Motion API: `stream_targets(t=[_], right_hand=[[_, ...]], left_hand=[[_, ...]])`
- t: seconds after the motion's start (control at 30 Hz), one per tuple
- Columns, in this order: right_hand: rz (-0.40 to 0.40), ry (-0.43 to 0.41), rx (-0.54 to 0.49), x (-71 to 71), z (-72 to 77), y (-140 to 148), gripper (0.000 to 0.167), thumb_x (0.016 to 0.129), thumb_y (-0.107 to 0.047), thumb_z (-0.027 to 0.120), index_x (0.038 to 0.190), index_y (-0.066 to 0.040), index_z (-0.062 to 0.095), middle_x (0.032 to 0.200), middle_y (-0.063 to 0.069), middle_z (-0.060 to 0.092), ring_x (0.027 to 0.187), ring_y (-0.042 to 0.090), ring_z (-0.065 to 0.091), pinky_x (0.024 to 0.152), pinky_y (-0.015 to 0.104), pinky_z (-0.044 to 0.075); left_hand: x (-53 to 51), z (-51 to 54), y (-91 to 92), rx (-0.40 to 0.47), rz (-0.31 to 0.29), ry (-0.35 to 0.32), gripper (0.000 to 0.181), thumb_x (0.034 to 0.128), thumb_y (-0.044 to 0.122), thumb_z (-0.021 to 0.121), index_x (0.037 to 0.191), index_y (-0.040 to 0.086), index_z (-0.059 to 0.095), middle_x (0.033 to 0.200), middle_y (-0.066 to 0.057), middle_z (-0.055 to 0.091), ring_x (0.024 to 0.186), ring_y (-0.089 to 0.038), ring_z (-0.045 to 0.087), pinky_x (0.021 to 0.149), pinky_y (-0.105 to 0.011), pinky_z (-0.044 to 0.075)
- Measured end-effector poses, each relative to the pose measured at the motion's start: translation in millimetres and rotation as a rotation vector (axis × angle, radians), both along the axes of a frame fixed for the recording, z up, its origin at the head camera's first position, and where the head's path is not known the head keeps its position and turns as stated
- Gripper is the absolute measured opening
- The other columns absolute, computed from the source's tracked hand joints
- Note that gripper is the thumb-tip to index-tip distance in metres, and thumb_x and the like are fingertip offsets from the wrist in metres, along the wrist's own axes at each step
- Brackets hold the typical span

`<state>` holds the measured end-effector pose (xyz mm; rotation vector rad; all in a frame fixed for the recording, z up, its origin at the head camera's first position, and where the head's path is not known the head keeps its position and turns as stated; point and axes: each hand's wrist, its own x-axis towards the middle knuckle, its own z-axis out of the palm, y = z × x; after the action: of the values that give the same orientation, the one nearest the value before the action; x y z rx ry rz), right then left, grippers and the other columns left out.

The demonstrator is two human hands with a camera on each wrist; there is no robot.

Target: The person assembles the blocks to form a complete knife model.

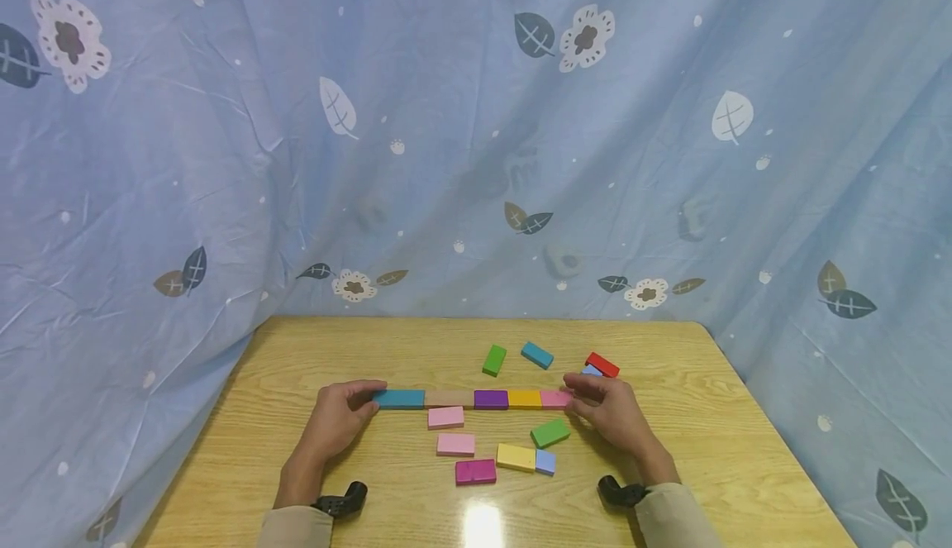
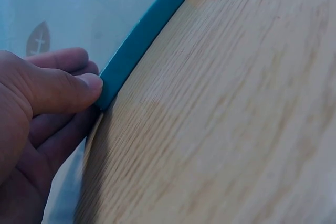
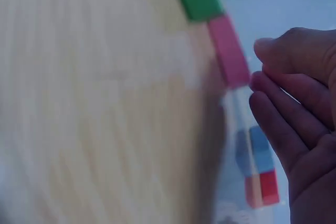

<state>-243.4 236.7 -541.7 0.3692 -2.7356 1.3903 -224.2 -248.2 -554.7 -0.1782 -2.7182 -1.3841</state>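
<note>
A straight row of blocks lies across the table: a long teal block (image 1: 399, 400) at the left end, then a wood-coloured block (image 1: 449, 399), a purple block (image 1: 491, 400), an orange-yellow block (image 1: 524, 400) and a pink block (image 1: 554, 400). My left hand (image 1: 336, 421) pinches the outer end of the teal block, its thumb (image 2: 90, 84) on the near side. At the opposite end, my right hand (image 1: 614, 410) is held beside the pink block. In the right wrist view a small gap separates its fingertips (image 3: 256, 81) from that block (image 3: 229, 52).
Nearer me lie two light pink blocks (image 1: 455, 445), a magenta block (image 1: 475, 472), a yellow block (image 1: 516, 457), a small light blue block (image 1: 545, 462) and a green block (image 1: 550, 432). Behind the row are another green (image 1: 494, 360), a blue (image 1: 537, 355) and a red block (image 1: 603, 364).
</note>
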Motion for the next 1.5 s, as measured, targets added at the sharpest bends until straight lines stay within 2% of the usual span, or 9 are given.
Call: stream_targets(t=[0.13,0.27,0.53,0.73,0.87,1.07,1.27,1.5], right_hand=[[0.019,0.054,-0.129,6.9,3.6,-16.0,0.040,0.094,0.000,0.084,0.133,0.003,0.076,0.129,0.022,0.078,0.116,0.037,0.079,0.098,0.025,0.065],[0.087,0.049,-0.256,11.0,5.6,-40.9,0.039,0.096,0.000,0.082,0.133,0.007,0.074,0.130,0.027,0.076,0.116,0.042,0.078,0.094,0.021,0.065],[0.209,-0.011,-0.337,14.6,0.4,-91.6,0.037,0.099,-0.007,0.081,0.135,0.001,0.075,0.133,0.023,0.076,0.124,0.043,0.075,0.099,0.021,0.063],[0.309,0.002,-0.334,17.3,-0.6,-123.2,0.034,0.100,-0.007,0.080,0.132,0.002,0.076,0.129,0.022,0.078,0.121,0.043,0.076,0.101,0.022,0.062],[0.349,-0.041,-0.304,18.2,-2.2,-140.1,0.033,0.099,-0.006,0.080,0.131,0.002,0.076,0.127,0.019,0.080,0.119,0.036,0.078,0.100,0.023,0.063],[0.337,-0.124,-0.231,22.1,-4.8,-150.7,0.030,0.099,-0.008,0.081,0.129,-0.007,0.080,0.123,0.007,0.082,0.115,0.023,0.080,0.098,0.018,0.062],[0.324,-0.135,-0.205,25.9,-4.1,-150.9,0.026,0.100,-0.013,0.081,0.126,-0.012,0.082,0.120,0.003,0.083,0.112,0.015,0.079,0.098,0.020,0.062],[0.343,-0.169,-0.205,31.7,-1.9,-151.7,0.023,0.099,-0.014,0.083,0.122,-0.017,0.084,0.117,0.000,0.083,0.106,0.010,0.077,0.095,0.020,0.063]], left_hand=[[-0.1,0.6,0.2,-0.004,0.002,0.000,0.037,0.0978,-0.004,0.077,0.131,0.012,0.081,0.136,-0.012,0.077,0.135,-0.036,0.070,0.113,-0.054,0.058],[-0.1,1.0,0.6,-0.003,-0.002,0.001,0.037,0.0976,-0.004,0.077,0.131,0.011,0.081,0.136,-0.012,0.077,0.135,-0.037,0.069,0.113,-0.055,0.058],[0.3,0.3,0.2,0.012,-0.008,-0.002,0.037,0.0987,-0.004,0.076,0.132,0.012,0.080,0.137,-0.013,0.077,0.134,-0.036,0.070,0.111,-0.052,0.060],[0.2,0.2,-0.2,0.005,-0.002,0.000,0.037,0.0987,-0.004,0.076,0.131,0.013,0.081,0.137,-0.012,0.077,0.135,-0.036,0.069,0.114,-0.054,0.058],[0.1,-0.3,0.6,0.013,0.004,-0.004,0.037,0.0981,-0.004,0.076,0.131,0.012,0.081,0.137,-0.013,0.077,0.135,-0.036,0.070,0.113,-0.053,0.058],[0.1,0.1,2.1,0.010,0.009,-0.002,0.037,0.0978,-0.004,0.077,0.131,0.012,0.081,0.137,-0.012,0.077,0.136,-0.036,0.069,0.115,-0.054,0.057],[0.0,1.1,2.3,0.011,0.009,0.001,0.037,0.0978,-0.003,0.077,0.131,0.012,0.081,0.137,-0.012,0.077,0.137,-0.037,0.068,0.117,-0.057,0.055],[0.7,0.0,1.7,0.008,0.013,0.001,0.037,0.0975,-0.003,0.077,0.131,0.012,0.081,0.137,-0.013,0.077,0.139,-0.038,0.067,0.118,-0.058,0.054]])
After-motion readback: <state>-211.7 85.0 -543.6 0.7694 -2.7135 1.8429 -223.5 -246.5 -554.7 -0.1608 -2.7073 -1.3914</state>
